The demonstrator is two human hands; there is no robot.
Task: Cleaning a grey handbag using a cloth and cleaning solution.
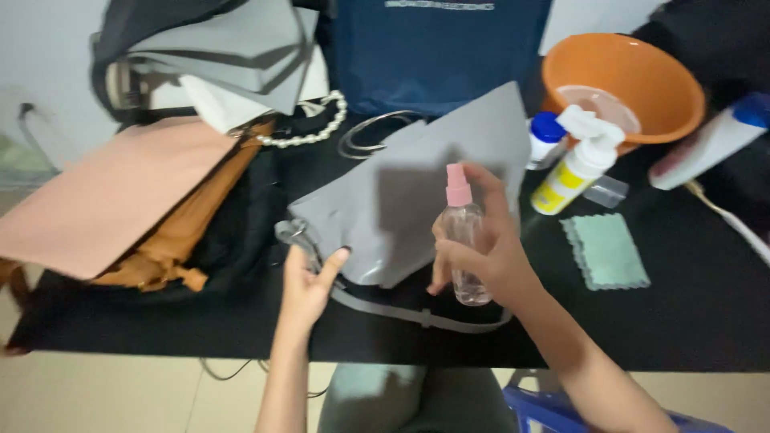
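So, from the largest thing down:
Table [706, 321]: black-topped, it carried everything; its near edge ran across the bottom, above pale floor tiles.
Navy bag [437, 52]: stood at the far edge, centre.
Pink sheet [104, 192]: lay over the left edge, on top of an orange bag [172, 240].
Grey bag [417, 188]: lay flat at the table's centre, its strap [417, 317] looping toward the near edge.
Grey stack [233, 56]: folded pieces piled at the far left corner.
Bowl [634, 80]: orange, tilted, at the far right.
Right hand [481, 248]: raised over the grey bag, fingers clamped around a spray bottle [465, 240].
Left hand [309, 285]: at the grey bag's near left corner, thumb and fingers spread apart, tips touching the bag's edge.
Cloth [605, 251]: green, square, lay right of the grey bag.
Pump bottle [573, 172]: white and yellow, leaned just in front of the bowl.
Spray bottle: clear with a pink top, upright in the right hand, above the grey bag's near right part.
Pearls [309, 128]: a string lying near the grey stack.
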